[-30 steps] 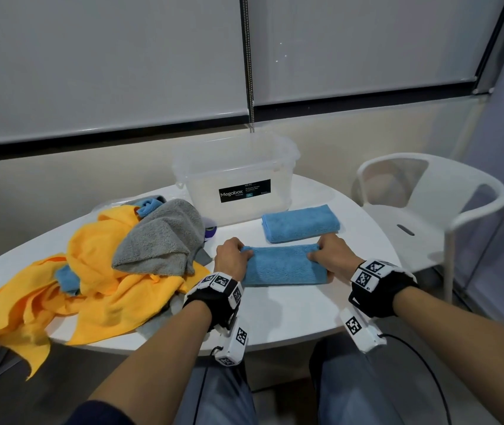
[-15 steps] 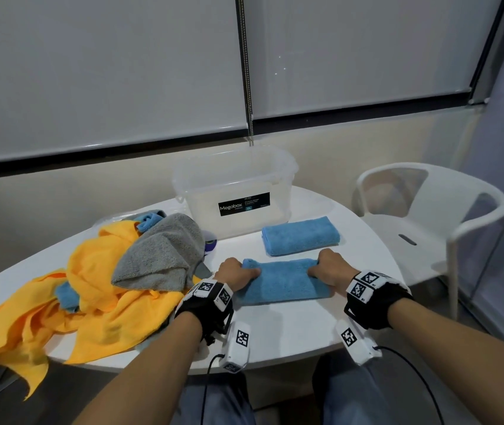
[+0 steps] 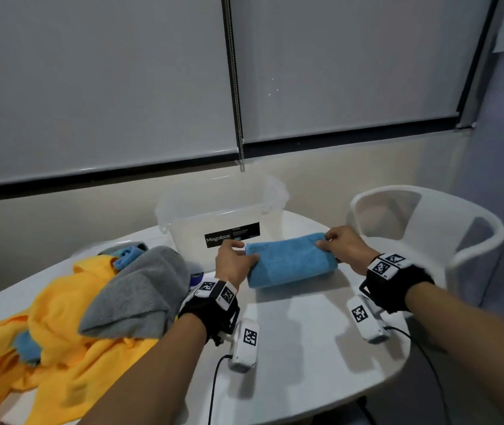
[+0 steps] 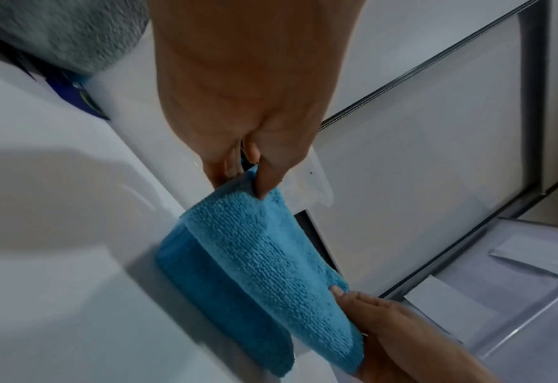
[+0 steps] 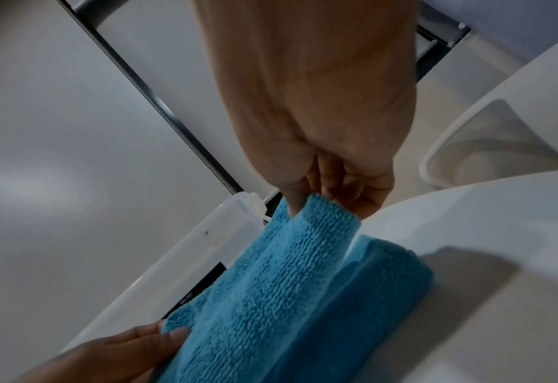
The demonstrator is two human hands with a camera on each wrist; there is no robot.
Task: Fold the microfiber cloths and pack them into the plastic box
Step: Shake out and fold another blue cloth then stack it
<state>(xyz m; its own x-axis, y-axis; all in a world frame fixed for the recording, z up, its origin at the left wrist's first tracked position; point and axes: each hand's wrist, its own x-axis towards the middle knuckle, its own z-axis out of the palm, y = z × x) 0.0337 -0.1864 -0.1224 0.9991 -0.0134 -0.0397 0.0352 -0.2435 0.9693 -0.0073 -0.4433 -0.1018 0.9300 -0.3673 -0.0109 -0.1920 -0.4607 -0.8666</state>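
Observation:
A folded blue microfiber cloth [image 3: 287, 254] hangs just above the table in front of the clear plastic box [image 3: 223, 214]. My left hand [image 3: 235, 256] pinches its left end and my right hand [image 3: 335, 242] pinches its right end. In the left wrist view my thumb and fingers [image 4: 264, 181] clamp the cloth's corner [image 4: 264, 246]. In the right wrist view my right hand [image 5: 317, 191] grips the other corner of the cloth [image 5: 271, 285]. A second folded blue cloth [image 5: 386, 272] lies on the table right under the held one.
A loose pile lies on the left of the white table [image 3: 305, 348]: a yellow cloth [image 3: 60, 317], a grey cloth [image 3: 143, 289] and a small blue cloth [image 3: 128, 254]. A white plastic chair [image 3: 428, 222] stands past the table's right edge.
Both hands have lifted the nearer folded blue cloth off the table and carried it away from me, over the second folded cloth and up to the box's front wall.

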